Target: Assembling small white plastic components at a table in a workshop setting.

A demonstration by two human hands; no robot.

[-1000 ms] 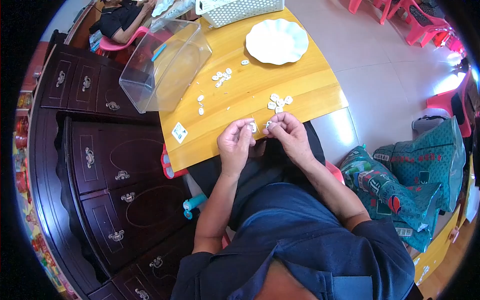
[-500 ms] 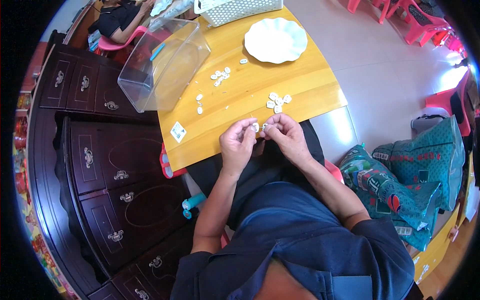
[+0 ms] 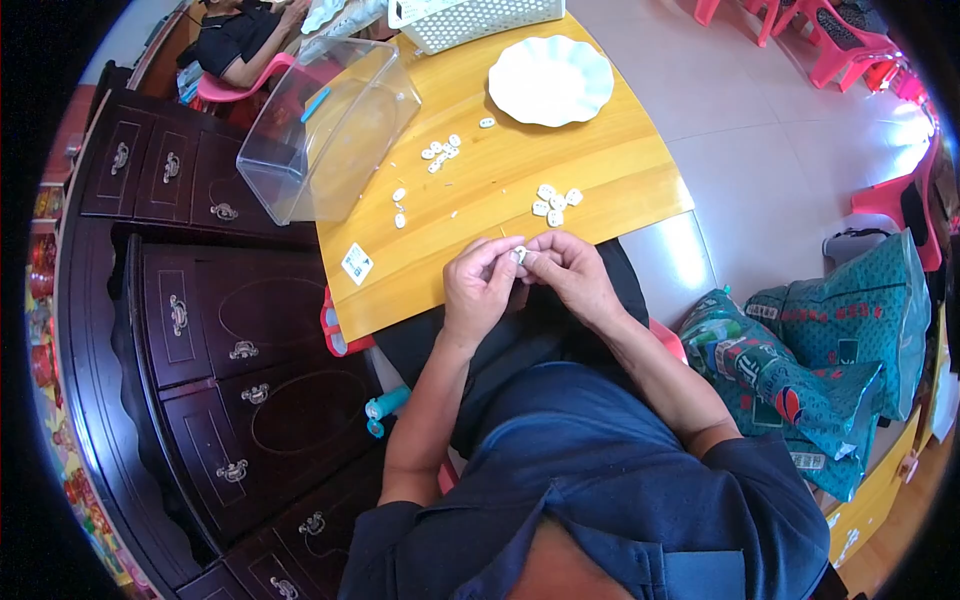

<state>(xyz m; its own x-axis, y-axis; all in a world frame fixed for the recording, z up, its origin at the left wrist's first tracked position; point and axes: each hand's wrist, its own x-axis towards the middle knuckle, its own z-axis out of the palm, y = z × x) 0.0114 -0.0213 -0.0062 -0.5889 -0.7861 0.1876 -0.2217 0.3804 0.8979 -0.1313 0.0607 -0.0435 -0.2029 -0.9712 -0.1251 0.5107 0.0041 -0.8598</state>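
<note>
At the near edge of the table, my left hand [image 3: 476,292] and my right hand [image 3: 572,280] meet with fingers pinched. A small white plastic piece [image 3: 520,255] shows between the fingertips of both hands. My fingers cover most of it, so I cannot tell whether it is one part or two pressed together. Just beyond my right hand lies a cluster of similar white pieces [image 3: 555,204]. Another group of small oval white pieces [image 3: 436,157] sits farther left, with two more ovals [image 3: 399,195] nearer and a lone one [image 3: 487,122] toward the plate.
A scalloped white plate [image 3: 552,80] and a white perforated basket [image 3: 480,32] stand on the wooden table's [image 3: 480,185] far side. At left is a clear plastic bin [image 3: 330,130]; a white card [image 3: 357,264] lies nearby. Teal bags [image 3: 850,310] flank me right, dark drawers [image 3: 270,300] left.
Both hands have come together. The two white bits, seen apart between my fingertips before, now meet or overlap there. The pieces on the table stay put.
</note>
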